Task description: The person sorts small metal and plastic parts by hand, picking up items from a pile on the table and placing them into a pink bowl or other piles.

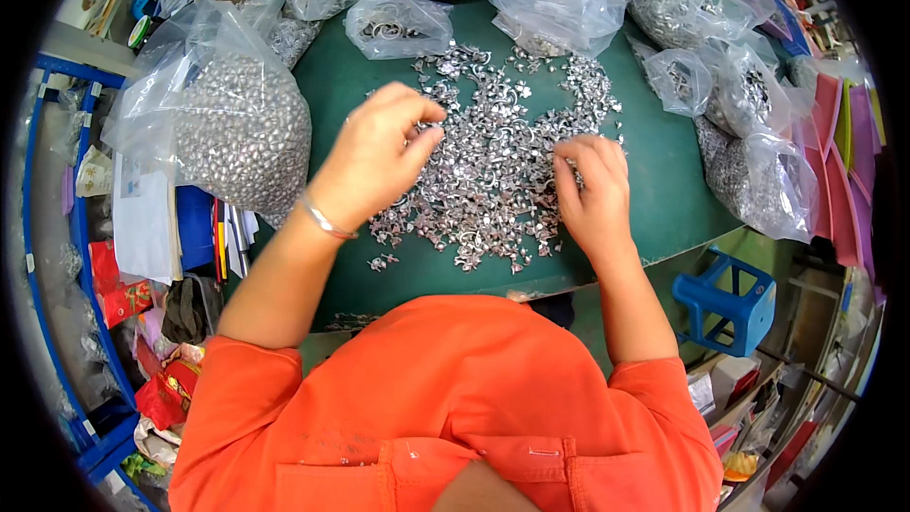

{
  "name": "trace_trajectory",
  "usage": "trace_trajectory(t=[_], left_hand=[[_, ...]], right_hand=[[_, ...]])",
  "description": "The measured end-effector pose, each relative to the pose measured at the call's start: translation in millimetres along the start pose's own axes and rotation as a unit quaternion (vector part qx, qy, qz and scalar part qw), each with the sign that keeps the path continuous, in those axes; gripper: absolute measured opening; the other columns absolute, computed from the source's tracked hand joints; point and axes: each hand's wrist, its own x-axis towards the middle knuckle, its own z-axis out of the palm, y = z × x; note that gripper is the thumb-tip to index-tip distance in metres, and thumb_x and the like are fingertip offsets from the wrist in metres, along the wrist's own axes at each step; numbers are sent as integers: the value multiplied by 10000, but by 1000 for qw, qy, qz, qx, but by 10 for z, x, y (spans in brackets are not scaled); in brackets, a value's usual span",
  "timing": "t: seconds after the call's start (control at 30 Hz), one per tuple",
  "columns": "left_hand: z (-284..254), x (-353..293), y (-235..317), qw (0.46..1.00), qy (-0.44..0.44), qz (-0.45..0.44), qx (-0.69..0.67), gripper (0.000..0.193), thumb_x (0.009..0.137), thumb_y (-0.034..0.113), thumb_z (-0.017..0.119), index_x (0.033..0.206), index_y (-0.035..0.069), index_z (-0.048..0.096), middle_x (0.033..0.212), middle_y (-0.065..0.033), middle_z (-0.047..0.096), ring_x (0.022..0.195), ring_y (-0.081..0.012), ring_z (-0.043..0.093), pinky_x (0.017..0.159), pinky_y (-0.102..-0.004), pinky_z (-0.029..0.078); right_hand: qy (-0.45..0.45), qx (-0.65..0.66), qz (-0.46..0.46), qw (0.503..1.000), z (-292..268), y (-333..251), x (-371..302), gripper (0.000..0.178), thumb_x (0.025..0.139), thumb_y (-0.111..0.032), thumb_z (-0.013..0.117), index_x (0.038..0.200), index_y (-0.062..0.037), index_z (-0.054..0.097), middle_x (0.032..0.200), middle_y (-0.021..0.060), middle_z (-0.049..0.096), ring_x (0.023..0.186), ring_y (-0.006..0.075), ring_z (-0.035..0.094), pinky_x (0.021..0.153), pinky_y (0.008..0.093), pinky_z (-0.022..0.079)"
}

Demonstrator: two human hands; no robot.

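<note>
well, i have both hands over the heap of small silvery metal pieces (488, 166), which lies spread across the middle of the green table (668, 185), right in front of me. my left hand (384, 144) is above the heap's left side, fingers curled, the thumb and forefinger tips near each other; i cannot tell whether a piece is pinched between them. my right hand (599, 185) is at the heap's right edge, fingers bent down toward the metal with the thumb close to the forefinger, and there too i cannot tell if the tips meet or hold anything. a silver bangle (329, 220) sits on my left wrist. to my left stands a big clear bag of rounded silvery beads (242, 128). beyond the heap are a small clear bag (398, 27) and a larger, puffed-out clear bag (561, 2), both with metal bits inside. another filled bag (766, 185) rests by the table's right edge, and a blue stool (744, 308) is on the floor below, to my right.
</note>
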Motion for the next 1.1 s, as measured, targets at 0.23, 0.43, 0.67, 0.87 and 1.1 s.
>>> trace_trajectory(t=[0.23,0.43,0.67,0.87,1.1], left_hand=[[468,-340,-78,997,10,71,27,132,723,-6,672,833,15,601,938,-117,583,899,-289,570,791,-353,447],[421,-313,-99,993,84,80,18,113,734,-7,660,834,15,611,931,-111,587,886,-283,571,785,-353,449],[730,-97,-54,984,20,106,141,359,740,133,684,1074,53,581,1199,-142,521,1104,-329,501,945,-426,379],[659,-239,-118,988,41,79,123,354,738,144,687,1063,52,583,1210,-142,518,1109,-332,503,946,-422,383],[589,-410,-15,970,100,-51,-215,274,876,107,575,1124,-3,536,1171,-168,554,1001,-289,588,858,-358,472]], right_hand=[[-84,-18,27,996,250,96,278,104,718,-84,694,794,-63,627,840,69,574,838,282,528,737,396,409],[-7,393,313,865,275,203,337,50,767,8,591,815,3,604,814,149,616,772,304,607,709,361,492],[-177,31,57,982,366,145,507,78,785,-9,557,830,13,616,862,219,570,834,415,584,733,463,483],[-205,-23,37,978,345,74,498,97,786,-15,594,880,-6,616,872,168,571,831,376,573,743,427,471],[-139,114,90,980,231,138,419,84,763,-6,615,846,-14,609,810,108,576,694,250,596,630,337,494]])
